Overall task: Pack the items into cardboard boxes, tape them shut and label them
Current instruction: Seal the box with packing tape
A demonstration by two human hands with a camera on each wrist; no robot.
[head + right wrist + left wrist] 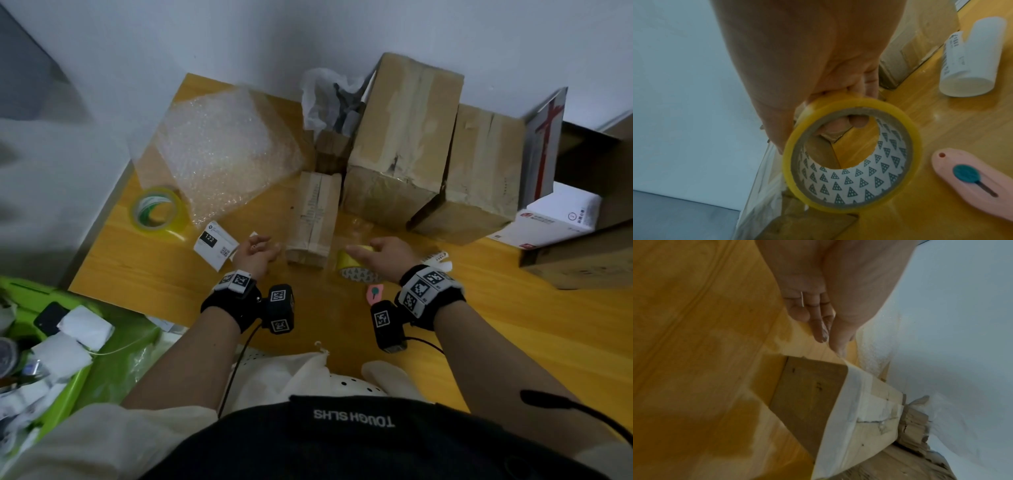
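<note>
Right hand (387,255) grips yellow tape roll (356,265) just right of small taped box (313,219) on worktop (513,325). Left hand (255,255) hovers beside the box, fingers apparently relaxed (blurred). Second tape roll (157,210) lies by the bubble wrap (219,154).
</note>
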